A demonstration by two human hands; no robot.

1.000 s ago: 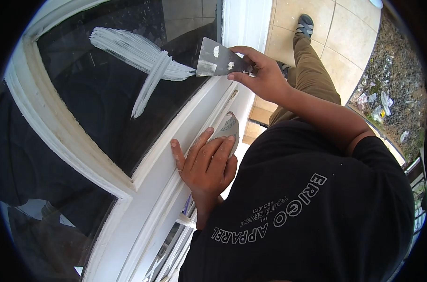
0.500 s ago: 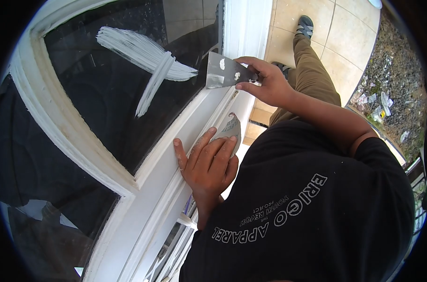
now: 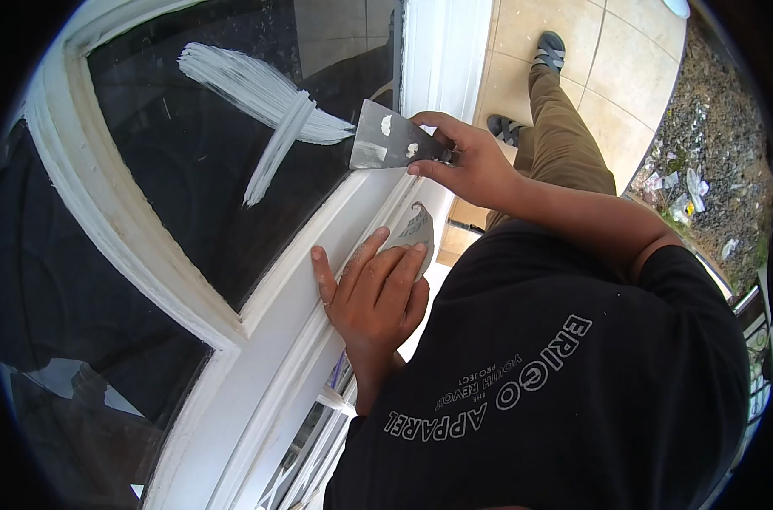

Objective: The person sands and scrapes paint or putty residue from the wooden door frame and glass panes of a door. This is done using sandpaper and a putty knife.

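My right hand [image 3: 471,161] grips a putty knife [image 3: 385,140] by its handle end. Its wide grey blade, spotted with white, lies over the edge where the dark glass [image 3: 259,161] meets the white frame [image 3: 293,263]. White paint-like streaks [image 3: 242,89] cross the glass near the blade's left corner. Lower down, my left hand [image 3: 374,297] rests on the frame with fingers somewhat spread. A grey piece of paper with print, which looks like sandpaper [image 3: 419,229], is held under those fingers, its curled tip sticking out. White dust marks my left fingers.
A second dark pane [image 3: 80,340] lies beyond a curved white bar [image 3: 131,229]. Tan floor tiles [image 3: 633,59] are beside my feet. Gravelly ground with litter [image 3: 697,187] borders the tiles. White slatted parts [image 3: 306,450] show below the frame.
My right hand and the putty knife have shifted a little left and slightly down, so the blade sits further over the glass. My left hand has hardly moved.
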